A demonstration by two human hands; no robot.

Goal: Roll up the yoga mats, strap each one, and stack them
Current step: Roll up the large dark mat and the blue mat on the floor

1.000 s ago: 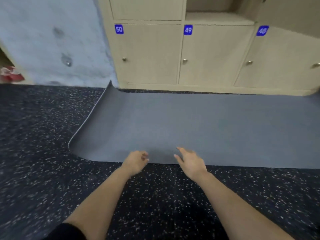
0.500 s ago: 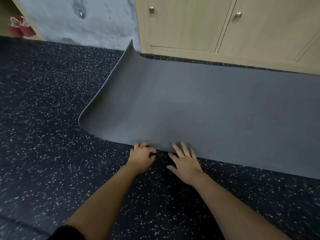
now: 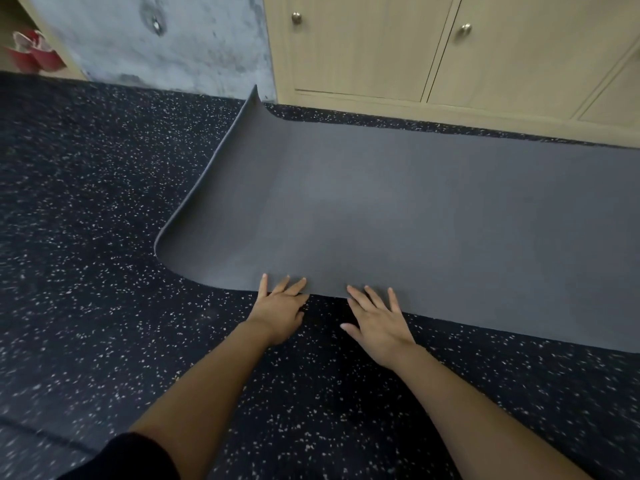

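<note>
A grey yoga mat (image 3: 398,209) lies unrolled on the dark speckled floor, stretching off to the right. Its left end curls upward along the short edge. My left hand (image 3: 280,304) lies flat at the mat's near long edge, fingers straight and their tips on the mat. My right hand (image 3: 377,315) is spread just to the right of it, fingertips on the same edge, palm over the floor. Neither hand grips anything. No strap is in view.
Pale wooden lockers (image 3: 450,50) with round knobs stand right behind the mat. A grey concrete wall (image 3: 166,39) is at the back left, with red shoes (image 3: 33,55) at the far left. Speckled rubber floor (image 3: 104,306) surrounds the mat.
The view tilted down and moved closer. Both hands went forward from above the floor to the mat's near edge, and the left hand's fingers straightened out flat.
</note>
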